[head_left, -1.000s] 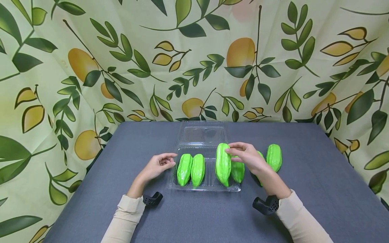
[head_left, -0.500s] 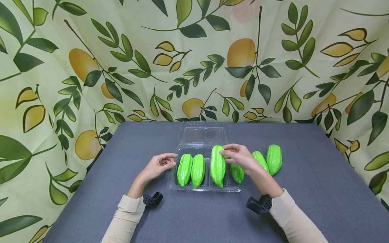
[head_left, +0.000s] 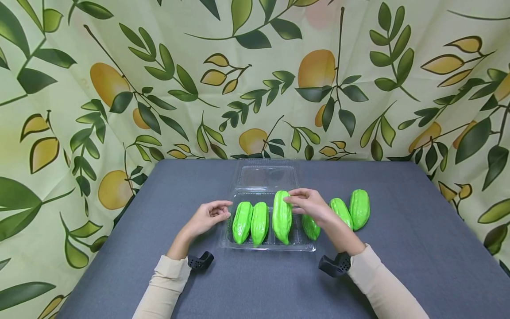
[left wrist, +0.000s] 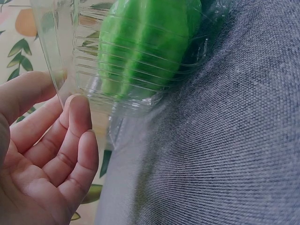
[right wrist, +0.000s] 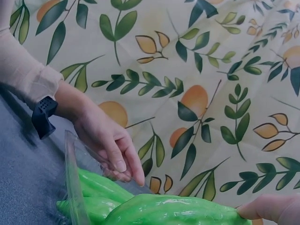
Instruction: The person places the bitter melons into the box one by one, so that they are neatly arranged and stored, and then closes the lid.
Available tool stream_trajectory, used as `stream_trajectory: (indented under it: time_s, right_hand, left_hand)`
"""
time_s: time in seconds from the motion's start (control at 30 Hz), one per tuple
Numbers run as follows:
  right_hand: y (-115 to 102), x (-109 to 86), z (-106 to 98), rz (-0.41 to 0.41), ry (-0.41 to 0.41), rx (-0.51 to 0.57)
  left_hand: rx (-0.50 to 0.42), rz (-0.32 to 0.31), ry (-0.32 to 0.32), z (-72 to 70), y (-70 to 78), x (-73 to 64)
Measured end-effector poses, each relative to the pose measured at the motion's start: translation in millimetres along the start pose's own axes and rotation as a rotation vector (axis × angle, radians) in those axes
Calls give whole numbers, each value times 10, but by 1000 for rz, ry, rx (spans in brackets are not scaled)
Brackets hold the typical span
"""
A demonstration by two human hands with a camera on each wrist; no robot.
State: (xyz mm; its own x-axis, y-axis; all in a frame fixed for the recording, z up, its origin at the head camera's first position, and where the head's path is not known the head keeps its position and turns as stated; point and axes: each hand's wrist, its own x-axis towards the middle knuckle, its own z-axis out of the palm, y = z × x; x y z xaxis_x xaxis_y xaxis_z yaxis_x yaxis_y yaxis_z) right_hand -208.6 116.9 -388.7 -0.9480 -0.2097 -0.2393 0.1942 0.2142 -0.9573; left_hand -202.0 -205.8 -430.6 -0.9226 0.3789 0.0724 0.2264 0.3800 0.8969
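My right hand [head_left: 308,204] pinches the upper end of a green, bumpy bitter melon [head_left: 282,217] over the right half of a clear plastic box [head_left: 267,247]. In the right wrist view its fingertip presses the end of this held melon [right wrist: 178,211]. My left hand [head_left: 207,218] holds the box's left rim, its thumb and fingers on either side of the thin wall in the left wrist view. Two bitter melons [head_left: 242,222] lie side by side in the box's left half. Another bitter melon [head_left: 311,228] lies at its right end, partly hidden by my right hand.
Two more bitter melons [head_left: 360,209] lie on the grey table [head_left: 255,283], right of the box. The box's hinged lid [head_left: 267,176] lies folded back behind it. A leaf-patterned cloth [head_left: 255,88] hangs behind the table.
My right hand has moved left with the bitter melon, away from the one at the box's right end. More of the melons on the table now shows. My left hand stays put.
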Motion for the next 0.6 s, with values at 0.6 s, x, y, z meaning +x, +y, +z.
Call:
stream_trajectory:
  time_s: [0.6]
  right_hand:
    - [78, 118, 151, 17, -3, -78]
  left_hand:
    - [-2, -11, 0, 0, 3, -3]
